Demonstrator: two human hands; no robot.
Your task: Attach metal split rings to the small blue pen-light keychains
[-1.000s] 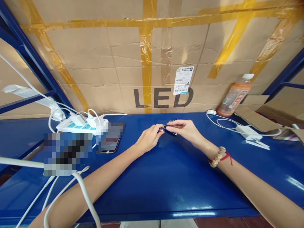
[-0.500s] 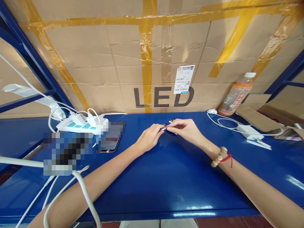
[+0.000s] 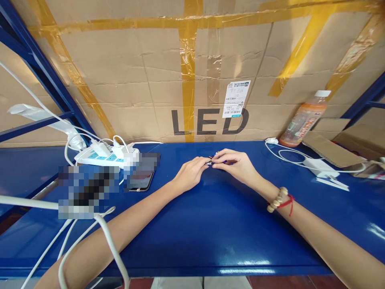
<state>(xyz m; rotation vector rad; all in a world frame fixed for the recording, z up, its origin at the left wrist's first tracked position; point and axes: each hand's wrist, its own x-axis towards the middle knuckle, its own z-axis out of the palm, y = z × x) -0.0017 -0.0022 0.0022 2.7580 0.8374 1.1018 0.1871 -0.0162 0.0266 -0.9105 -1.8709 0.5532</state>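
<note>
Both my hands meet over the middle of the blue metal shelf [image 3: 210, 228]. My left hand [image 3: 189, 174] pinches the silver end of a small dark blue pen-like object [image 3: 217, 160], fingers curled. My right hand [image 3: 237, 165] grips the other part of the same object between thumb and fingertips. The object is mostly hidden by my fingers. A beaded bracelet with a red string [image 3: 279, 199] sits on my right wrist.
A white power strip [image 3: 104, 156] with plugs and cables lies at the left, a phone [image 3: 140, 182] beside it. An orange drink bottle [image 3: 305, 118] leans at the back right near a white charger [image 3: 315, 165]. A taped cardboard box [image 3: 192, 80] marked LED forms the back.
My hands have closed together on the small object and shifted slightly away from me. The view has tilted a little.
</note>
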